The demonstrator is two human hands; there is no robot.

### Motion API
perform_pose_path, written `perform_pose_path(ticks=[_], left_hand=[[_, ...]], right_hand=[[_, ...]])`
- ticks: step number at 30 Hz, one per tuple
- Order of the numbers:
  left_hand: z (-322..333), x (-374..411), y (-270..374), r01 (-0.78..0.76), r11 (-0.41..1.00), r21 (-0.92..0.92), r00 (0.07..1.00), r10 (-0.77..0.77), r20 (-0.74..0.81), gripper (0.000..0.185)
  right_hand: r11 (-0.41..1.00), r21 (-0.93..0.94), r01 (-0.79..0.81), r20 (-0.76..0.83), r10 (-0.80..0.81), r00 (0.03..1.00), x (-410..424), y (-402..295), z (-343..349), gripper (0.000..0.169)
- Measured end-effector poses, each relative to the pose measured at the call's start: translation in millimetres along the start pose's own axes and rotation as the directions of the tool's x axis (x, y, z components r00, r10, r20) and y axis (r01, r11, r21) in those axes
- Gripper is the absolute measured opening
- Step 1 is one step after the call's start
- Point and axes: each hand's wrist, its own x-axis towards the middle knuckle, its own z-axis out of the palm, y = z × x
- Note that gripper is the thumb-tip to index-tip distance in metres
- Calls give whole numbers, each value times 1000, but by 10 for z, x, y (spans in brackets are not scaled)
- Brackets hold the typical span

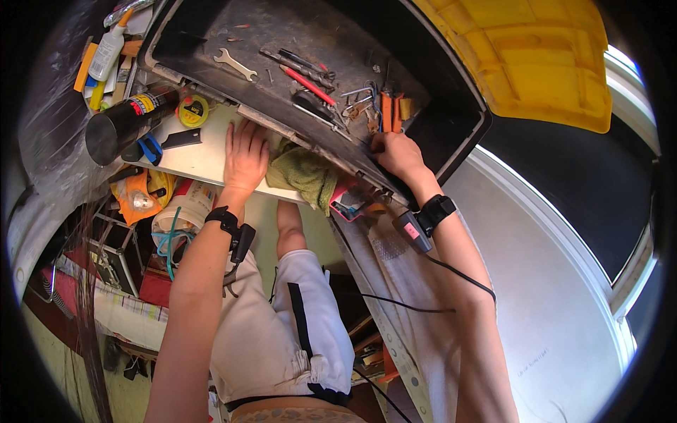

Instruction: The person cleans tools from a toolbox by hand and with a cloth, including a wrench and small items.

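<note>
My right hand [398,153] reaches inside the near right part of a black plastic toolbox [190,87], its fingers closed at the ends of orange tool handles [392,112]. Palm down, my left hand [246,153] lies with its fingers extended on a white shelf [211,158], beside a green cloth [302,177], and holds nothing. Inside the toolbox lie an open-end wrench [235,64], a red pencil-like tool [308,84], drill bits [304,70] and small metal pieces. A yellow tape measure [193,110] and a dark flat blade [181,138] are left of my left hand.
A black spray can [129,124] lies at the shelf's left end, near a white glue bottle [108,53]. The yellow lid [545,58] stands open at the upper right. Below the shelf is a white bucket [185,211]. Black cables hang from the wrist devices.
</note>
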Motion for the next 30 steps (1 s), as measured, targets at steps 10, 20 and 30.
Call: perform_pose_path(ticks=[10, 20, 30], left_hand=[[-45, 39, 25, 3, 1000, -19, 1000, -3, -12, 32], [-34, 25, 23, 30, 1000, 9, 999, -30, 25, 36], [-92, 83, 55, -8, 1000, -20, 1000, 8, -16, 22]], right_hand=[[1000, -21, -1, 2, 1, 1000, 19, 6, 25, 17], [1000, 8, -7, 19, 6, 1000, 5, 0, 4, 19], [1000, 17, -8, 41, 7, 999, 20, 33, -4, 18]])
